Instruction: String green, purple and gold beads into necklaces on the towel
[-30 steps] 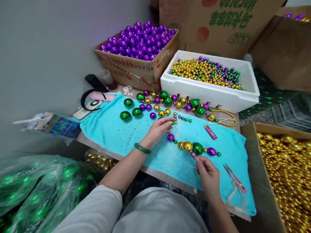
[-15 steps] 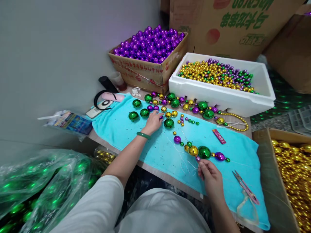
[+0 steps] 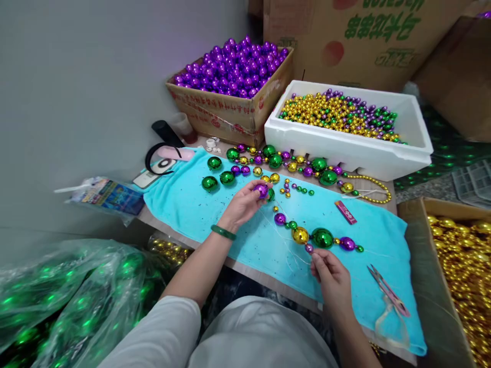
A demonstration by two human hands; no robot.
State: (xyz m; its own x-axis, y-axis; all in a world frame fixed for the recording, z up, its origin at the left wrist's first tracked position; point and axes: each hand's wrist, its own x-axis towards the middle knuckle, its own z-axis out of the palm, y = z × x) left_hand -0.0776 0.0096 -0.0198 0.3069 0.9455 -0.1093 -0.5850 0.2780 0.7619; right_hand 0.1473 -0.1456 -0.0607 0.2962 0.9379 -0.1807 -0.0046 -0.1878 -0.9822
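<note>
My left hand (image 3: 244, 203) is closed on a shiny purple bead (image 3: 261, 191), lifted over the towel. A green bead (image 3: 270, 195) shows just behind it. Near the front, my right hand (image 3: 330, 273) pinches a thin clear string, with a small purple bead (image 3: 309, 248) right at the fingertips. Beyond that lies a strung row of gold, green and purple beads, with a large green bead (image 3: 322, 238) and a large gold bead (image 3: 299, 235). Loose large green beads (image 3: 209, 183) and smaller purple and gold ones rest on the blue towel (image 3: 184, 204).
Behind are a cardboard box of purple beads (image 3: 215, 110) and a white foam box of small beads (image 3: 345, 145). A finished-looking bead strand (image 3: 328, 177) lies before them. Scissors (image 3: 388, 290) and a pink packet (image 3: 346, 212) are at right. A gold-bead carton (image 3: 418, 255) stands beside the table.
My left hand has picked up a purple bead from the loose group and moved it toward me and right. My right hand stays nearly in place, still pinching the string.
</note>
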